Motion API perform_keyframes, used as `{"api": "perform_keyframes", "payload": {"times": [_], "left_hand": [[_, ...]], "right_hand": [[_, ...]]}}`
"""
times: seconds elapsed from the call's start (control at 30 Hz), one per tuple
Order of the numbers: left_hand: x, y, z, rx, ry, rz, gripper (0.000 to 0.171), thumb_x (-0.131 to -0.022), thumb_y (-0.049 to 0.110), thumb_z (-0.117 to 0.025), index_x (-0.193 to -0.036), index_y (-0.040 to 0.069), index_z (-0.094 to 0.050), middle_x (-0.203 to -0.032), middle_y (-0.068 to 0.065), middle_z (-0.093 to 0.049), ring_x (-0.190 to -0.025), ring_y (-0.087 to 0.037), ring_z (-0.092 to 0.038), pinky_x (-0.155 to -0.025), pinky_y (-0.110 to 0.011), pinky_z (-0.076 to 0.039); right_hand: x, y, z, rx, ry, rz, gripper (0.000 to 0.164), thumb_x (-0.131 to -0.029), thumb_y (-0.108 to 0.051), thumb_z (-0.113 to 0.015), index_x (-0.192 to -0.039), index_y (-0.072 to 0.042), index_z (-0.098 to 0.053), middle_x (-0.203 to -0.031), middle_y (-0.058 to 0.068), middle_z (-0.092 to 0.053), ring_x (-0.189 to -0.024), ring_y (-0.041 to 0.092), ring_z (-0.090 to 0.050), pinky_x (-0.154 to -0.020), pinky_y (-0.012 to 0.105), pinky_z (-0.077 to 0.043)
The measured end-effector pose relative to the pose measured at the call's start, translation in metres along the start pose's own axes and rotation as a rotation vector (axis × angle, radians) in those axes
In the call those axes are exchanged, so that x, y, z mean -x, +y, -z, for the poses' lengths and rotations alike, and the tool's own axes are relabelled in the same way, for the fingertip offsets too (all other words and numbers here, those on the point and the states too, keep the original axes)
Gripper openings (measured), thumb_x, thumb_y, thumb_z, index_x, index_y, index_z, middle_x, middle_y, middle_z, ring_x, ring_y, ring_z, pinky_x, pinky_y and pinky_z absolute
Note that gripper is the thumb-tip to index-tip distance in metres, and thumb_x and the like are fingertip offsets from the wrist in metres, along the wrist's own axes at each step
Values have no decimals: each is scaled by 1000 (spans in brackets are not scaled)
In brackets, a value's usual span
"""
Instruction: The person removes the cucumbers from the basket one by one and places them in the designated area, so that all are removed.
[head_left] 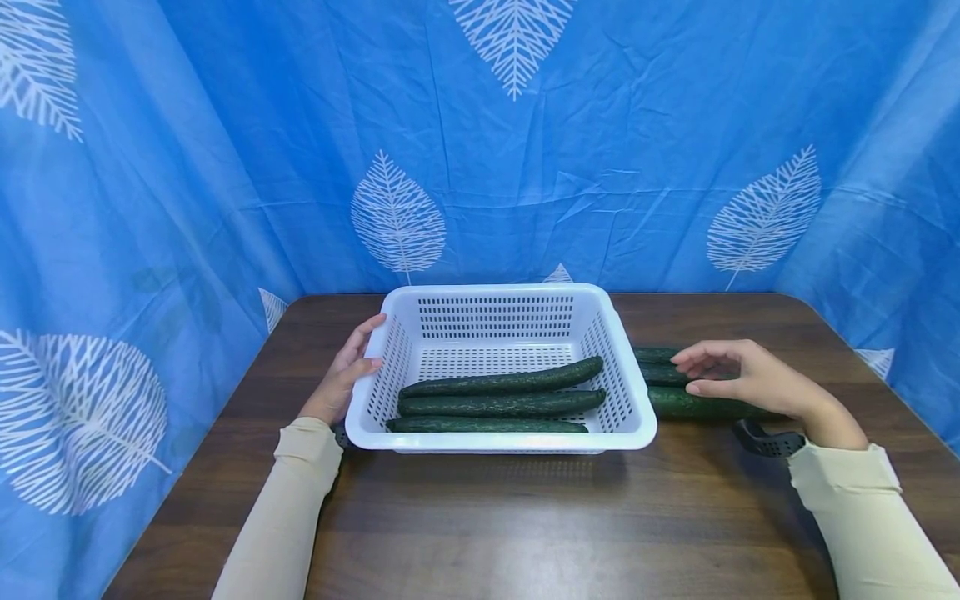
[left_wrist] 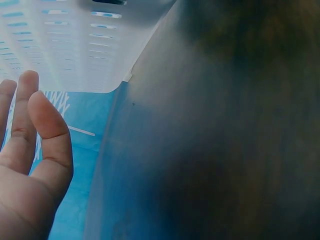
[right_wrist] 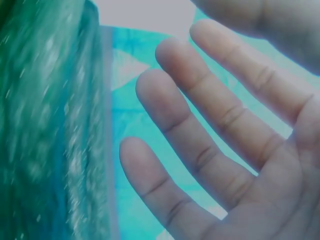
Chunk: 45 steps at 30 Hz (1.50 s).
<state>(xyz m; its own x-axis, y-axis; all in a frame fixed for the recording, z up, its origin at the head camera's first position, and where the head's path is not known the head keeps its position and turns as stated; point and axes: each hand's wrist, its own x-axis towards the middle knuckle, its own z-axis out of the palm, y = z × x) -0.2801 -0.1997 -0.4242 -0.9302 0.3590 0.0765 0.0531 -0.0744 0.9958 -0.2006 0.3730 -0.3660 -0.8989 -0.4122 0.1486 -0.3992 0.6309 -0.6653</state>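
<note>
Blue leaf-print curtain (head_left: 637, 167); brown desk (head_left: 525, 533). White basket (head_left: 502, 441), central; three cucumbers (head_left: 502, 406) inside. Left hand (head_left: 341, 377), nine o'clock: fingers extended, against basket. Right hand (head_left: 750, 379), three o'clock: spread, by loose cucumbers (head_left: 678, 403). I'd steady the basket, gripping one cucumber mid-length.

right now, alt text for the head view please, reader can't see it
A person's left hand touches a white basket holding three visible cucumbers; the right hand hovers over more cucumbers on a dark table before a blue leaf-print curtain.

The right hand (head_left: 738, 375) partly hides the cucumbers (head_left: 666, 402) beside the basket (head_left: 498, 441).
</note>
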Motion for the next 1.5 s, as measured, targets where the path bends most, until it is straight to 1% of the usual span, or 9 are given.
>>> {"api": "perform_keyframes", "payload": {"times": [0.17,0.33,0.6,0.87,0.93,1.07,1.2,1.4,1.5], "left_hand": [[0,1,-1,-3,-6,-7,77,-99,16,-51,-169,20,-20,-173,-19,-24,-146,-42,-36,-121,-75,-30],[1,2,-1,3,-4,-7,76,-100,17,-52,-169,22,-21,-173,-19,-24,-147,-43,-35,-120,-76,-29],[2,1,-1,8,0,-2,74,-100,18,-52,-168,26,-24,-174,-18,-24,-148,-45,-34,-120,-76,-29],[0,3,-1,13,-16,5,76,-100,18,-52,-170,20,-20,-173,-20,-25,-148,-45,-34,-120,-76,-29],[-1,3,-1,17,-18,6,76,-100,18,-51,-170,18,-20,-173,-21,-25,-148,-45,-34,-120,-77,-28],[-1,4,-2,22,-17,12,76,-101,18,-52,-170,18,-19,-173,-20,-24,-149,-44,-33,-121,-76,-28],[-1,5,-2,27,-8,20,77,-101,18,-52,-170,19,-20,-173,-19,-25,-150,-45,-32,-121,-76,-27],[1,5,-2,21,12,29,77,-100,18,-53,-170,20,-20,-174,-18,-26,-152,-46,-32,-121,-75,-28],[2,6,-3,14,12,29,78,-100,19,-53,-170,20,-19,-174,-17,-26,-152,-46,-32,-121,-75,-29]], "right_hand": [[0,-15,0,-3,12,41,34,-92,7,-78,-124,7,-71,-111,-10,-77,-96,3,-72,-79,20,-58],[-1,-29,-1,5,14,55,31,-93,6,-78,-124,5,-72,-110,-7,-77,-96,3,-73,-81,20,-58],[-8,-51,-1,34,15,130,32,-92,8,-78,-122,-2,-75,-112,-18,-75,-96,5,-73,-81,19,-58],[-20,-69,2,104,5,196,39,-86,7,-83,-122,-8,-77,-112,-21,-74,-99,0,-71,-82,19,-58],[-24,-74,2,112,-2,206,39,-87,6,-84,-122,-9,-77,-112,-20,-74,-101,0,-71,-82,20,-58],[-31,-82,3,100,-36,221,36,-89,4,-83,-122,-10,-78,-115,-11,-77,-105,3,-71,-84,21,-58],[-40,-87,2,72,-85,231,34,-92,3,-81,-123,-9,-77,-116,-1,-79,-104,7,-72,-82,27,-61],[-58,-91,-1,-21,-172,196,28,-95,4,-77,-122,-1,-76,-116,10,-78,-101,13,-74,-86,26,-61],[-67,-92,-3,-76,-218,192,26,-96,4,-75,-122,2,-75,-117,12,-77,-100,14,-73,-88,25,-61]]}}
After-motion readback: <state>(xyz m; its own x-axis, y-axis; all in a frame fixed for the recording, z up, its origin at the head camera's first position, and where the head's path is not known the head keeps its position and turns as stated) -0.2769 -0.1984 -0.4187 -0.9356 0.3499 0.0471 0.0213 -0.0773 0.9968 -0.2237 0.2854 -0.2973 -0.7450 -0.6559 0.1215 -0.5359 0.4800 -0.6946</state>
